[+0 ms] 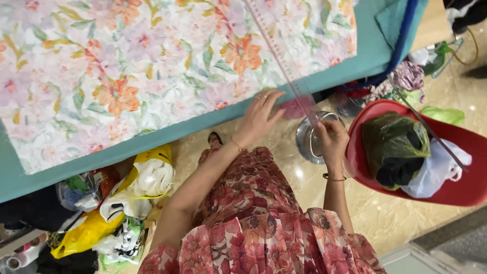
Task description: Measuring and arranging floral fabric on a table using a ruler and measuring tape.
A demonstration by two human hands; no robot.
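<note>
Head view: the long clear ruler [278, 56] is being laid diagonally across the floral fabric [152, 66], which is being supported by the teal table [365, 56]. The ruler's lower end, overhanging the table edge, is being pinched by the right hand [331, 141] with curled fingers. The left hand [259, 116] is being pressed flat, fingers spread, just beside the ruler at the table edge. A red chair [456, 187] holding bags is being shown right of the ruler.

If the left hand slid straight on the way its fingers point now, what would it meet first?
The left hand points up and right along the table edge. It would likely meet the clear ruler first, which lies across the floral fabric, though height above the fabric is unclear.
</note>
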